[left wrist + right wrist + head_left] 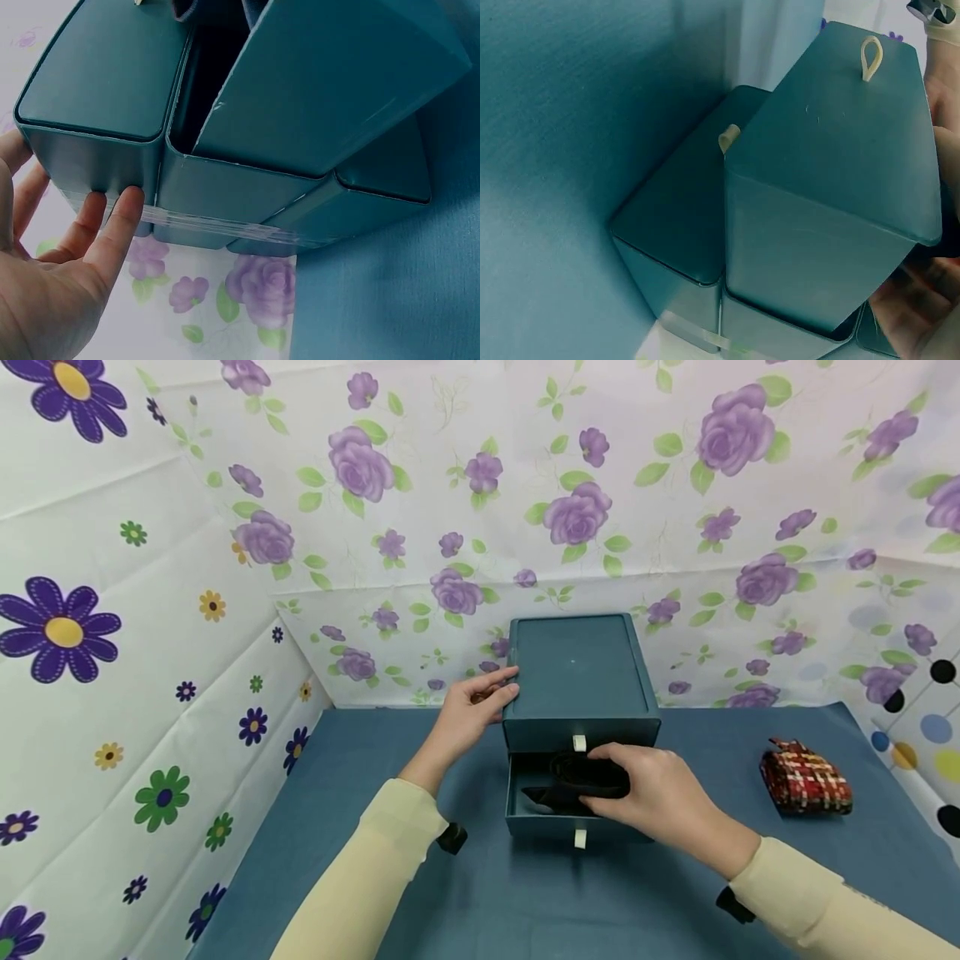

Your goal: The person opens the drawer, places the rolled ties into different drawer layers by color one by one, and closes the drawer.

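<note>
A teal drawer unit (573,670) stands near the back of the table, its middle drawer (543,828) pulled out. My right hand (663,789) reaches over this drawer's right side and grips a dark rolled cloth (594,774), thumb below and fingers above. Part of the cloth lies within the drawer; its far side is hidden. My left hand (467,714) touches the unit's left side near the top. In the left wrist view, its extended fingers (124,214) press lightly on the side wall beside the top drawer.
A folded plaid cloth (806,779) in red, yellow and black lies on the table to the right. Small pale loop tabs (870,58) stick out from the drawer fronts. Flowered sheets (465,527) hang behind and beside the blue tabletop (352,760).
</note>
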A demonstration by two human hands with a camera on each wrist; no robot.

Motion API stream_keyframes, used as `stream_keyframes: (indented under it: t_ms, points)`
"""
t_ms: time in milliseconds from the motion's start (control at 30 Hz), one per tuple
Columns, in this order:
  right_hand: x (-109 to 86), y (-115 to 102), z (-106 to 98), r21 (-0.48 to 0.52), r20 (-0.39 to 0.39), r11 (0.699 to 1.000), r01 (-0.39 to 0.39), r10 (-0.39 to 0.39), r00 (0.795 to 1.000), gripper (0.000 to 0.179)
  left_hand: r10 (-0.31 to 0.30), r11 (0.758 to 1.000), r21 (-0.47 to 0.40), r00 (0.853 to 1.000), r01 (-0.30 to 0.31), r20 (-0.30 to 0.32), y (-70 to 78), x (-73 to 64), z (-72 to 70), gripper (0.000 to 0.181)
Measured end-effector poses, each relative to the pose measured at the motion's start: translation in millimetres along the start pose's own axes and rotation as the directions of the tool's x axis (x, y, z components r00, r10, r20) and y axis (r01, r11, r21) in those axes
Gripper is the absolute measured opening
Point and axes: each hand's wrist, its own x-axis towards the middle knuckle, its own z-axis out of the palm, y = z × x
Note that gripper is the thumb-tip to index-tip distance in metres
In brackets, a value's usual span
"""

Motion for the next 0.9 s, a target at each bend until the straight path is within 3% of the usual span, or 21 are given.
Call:
stream_keyframes:
  t_ms: [133, 267, 367, 500, 667, 900]
  points:
    - [-0.7, 2, 3, 0.011, -0.052, 0.996, 0.090, -0.089, 0.995, 0.051, -0.001, 1.000, 0.006, 1.000, 0.001, 0.006, 4.1, -2.4, -0.3, 0.042]
    - [-2.5, 2, 8, -0.007, -0.083, 0.993, 0.114, -0.114, 0.990, 0.053, -0.005, 1.000, 0.008, 1.000, 0.005, 0.003, 4.0, -2.4, -0.2, 0.042]
    - [-2.9, 1, 10, 0.010, -0.060, 0.997, 0.080, -0.079, 0.995, 0.053, -0.007, 1.000, 0.007, 1.000, 0.007, 0.004, 3.5, -2.1, -0.6, 0.042]
    - [-1.4, 2, 9, 0.074, 0.038, 0.997, -0.028, 0.025, 0.999, 0.053, -0.005, 1.000, 0.001, 1.000, 0.005, -0.001, 3.3, -1.6, 0.4, 0.041]
    - [3.6, 2, 9, 0.128, 0.157, 0.979, -0.159, 0.138, 0.978, 0.056, 0.004, 1.000, 0.002, 1.000, -0.004, 0.003, 3.3, -0.9, 1.0, 0.042]
    - [8.6, 3, 10, 0.124, 0.187, 0.979, -0.163, 0.139, 0.973, 0.053, -0.006, 1.000, 0.006, 1.000, 0.006, 0.005, 4.7, -2.3, 0.1, 0.042]
